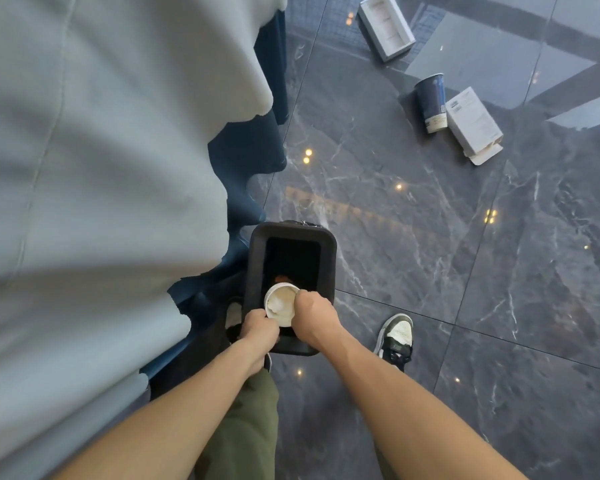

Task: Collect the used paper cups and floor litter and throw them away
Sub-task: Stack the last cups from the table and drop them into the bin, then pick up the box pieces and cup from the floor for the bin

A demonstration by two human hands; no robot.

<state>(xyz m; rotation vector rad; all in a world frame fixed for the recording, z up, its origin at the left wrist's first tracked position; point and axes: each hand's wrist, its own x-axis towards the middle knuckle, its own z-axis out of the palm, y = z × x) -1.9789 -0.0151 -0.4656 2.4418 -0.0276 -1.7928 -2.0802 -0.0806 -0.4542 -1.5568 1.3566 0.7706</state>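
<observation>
Both hands, left [258, 329] and right [312, 315], clamped in a firm grip on the white paper cup [282, 304] above the open black bin [290, 289]; risk of spilling leftovers if tipped early, with blue cup [430, 102] and boxes [473, 124] waiting on the floor.

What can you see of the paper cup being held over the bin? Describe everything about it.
The paper cup is pale, off-white and round-mouthed, looks like thin card, and is seen from above with its opening facing the camera. Crumpled pale material sits inside. It hangs over the near end of the black bin, above the dark opening. The left hand grips its near-left rim and the right hand its right side.
</observation>
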